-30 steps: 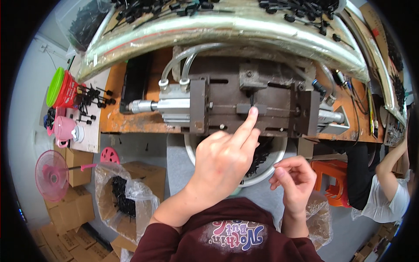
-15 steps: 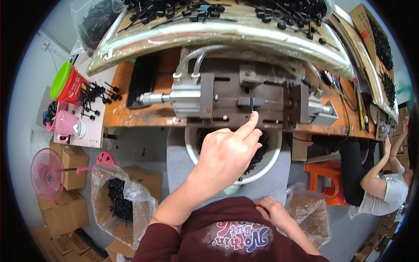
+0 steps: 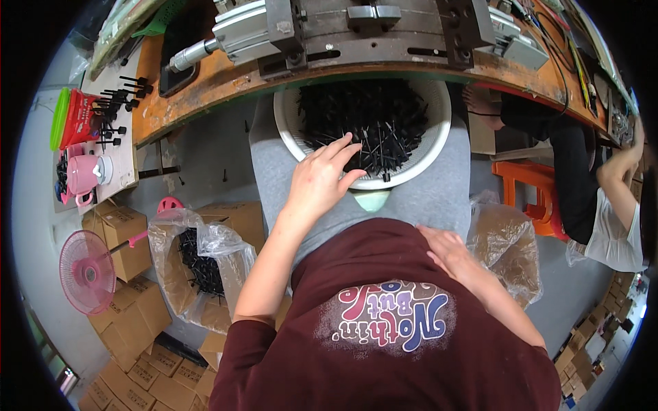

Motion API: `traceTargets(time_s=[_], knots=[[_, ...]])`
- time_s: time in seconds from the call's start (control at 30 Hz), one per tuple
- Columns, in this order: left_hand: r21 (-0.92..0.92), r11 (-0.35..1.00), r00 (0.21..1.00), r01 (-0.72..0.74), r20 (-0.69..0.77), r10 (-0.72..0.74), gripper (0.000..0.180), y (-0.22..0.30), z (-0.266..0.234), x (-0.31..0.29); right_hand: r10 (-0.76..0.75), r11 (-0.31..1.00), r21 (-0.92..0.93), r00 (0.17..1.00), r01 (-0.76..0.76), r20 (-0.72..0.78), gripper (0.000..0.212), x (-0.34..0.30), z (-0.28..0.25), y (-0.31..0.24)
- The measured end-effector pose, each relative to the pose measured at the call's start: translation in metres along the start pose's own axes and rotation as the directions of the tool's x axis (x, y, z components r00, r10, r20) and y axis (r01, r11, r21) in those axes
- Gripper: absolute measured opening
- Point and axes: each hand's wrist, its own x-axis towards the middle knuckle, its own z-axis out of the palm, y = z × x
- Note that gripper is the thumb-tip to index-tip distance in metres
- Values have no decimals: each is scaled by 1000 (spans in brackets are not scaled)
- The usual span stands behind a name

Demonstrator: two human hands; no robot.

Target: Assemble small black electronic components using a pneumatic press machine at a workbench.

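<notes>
My left hand reaches over the near left rim of a white basin between my legs. Its thumb and fingers are apart, with the fingertips close above the black parts; nothing shows in its grip. Thin black stems with small knobbed ends make up the heap of parts in the basin. My right hand lies flat at my right thigh, fingers stretched out and holding nothing. Beyond the basin, a metal clamping fixture sits on the wooden bench, a small grey block at its middle.
The bench edge runs just past the basin. Plastic-lined boxes stand to the left and right. A pink fan, pink jug and red bucket are at left. At right, another person sits near an orange stool.
My left hand has drawn back from the fixture's middle, where its index finger pointed, down to the basin, and its fingers have spread. The view has tilted downward. My right hand stays near my thigh.
</notes>
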Motion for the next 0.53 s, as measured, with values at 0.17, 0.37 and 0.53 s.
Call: traceTargets(time_s=[0.17, 0.37, 0.53], knots=[[24, 999, 994, -46, 97, 43, 40, -10, 20, -22, 121, 967, 225, 993, -119, 8, 31, 10, 5, -4], [223, 959, 976, -175, 171, 139, 32, -18, 52, -28, 284, 928, 291, 948, -233, -147, 37, 4, 16, -12], [261, 949, 966, -178, 228, 118, 40, -24, 59, -24, 235, 941, 320, 889, -107, -394, 40, 5, 31, -7]])
